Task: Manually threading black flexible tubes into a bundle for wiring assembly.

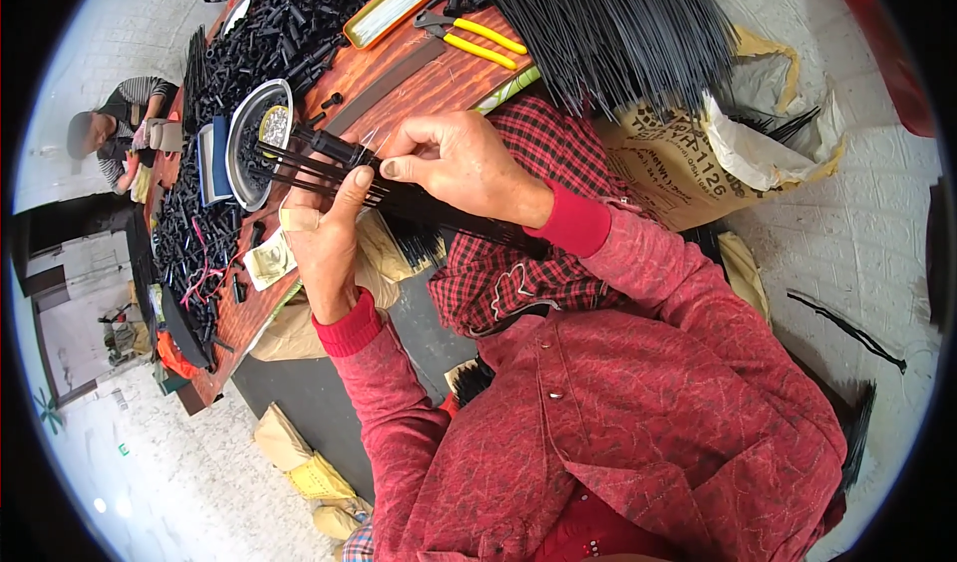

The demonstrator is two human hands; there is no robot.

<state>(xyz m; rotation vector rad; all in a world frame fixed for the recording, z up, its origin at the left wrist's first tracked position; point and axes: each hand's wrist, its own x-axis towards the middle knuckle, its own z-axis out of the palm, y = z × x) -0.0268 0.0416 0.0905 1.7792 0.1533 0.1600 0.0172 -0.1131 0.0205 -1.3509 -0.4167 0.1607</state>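
Left hand (327, 235) curled; right hand (471, 166) pinched

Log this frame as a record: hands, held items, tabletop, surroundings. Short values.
left hand: gripping thin black rods; tape on a finger
right hand: fingertips pinched close to a black tubular piece; grip contents unclear
table: red-brown, wood-grained
tools: yellow-handled pliers
containers: orange-rimmed tray, round metal dish
loose parts: pile of short black tubes
stock: large bundle of black rods, upper right
floor side: printed paper sack, right
others: another person, upper left
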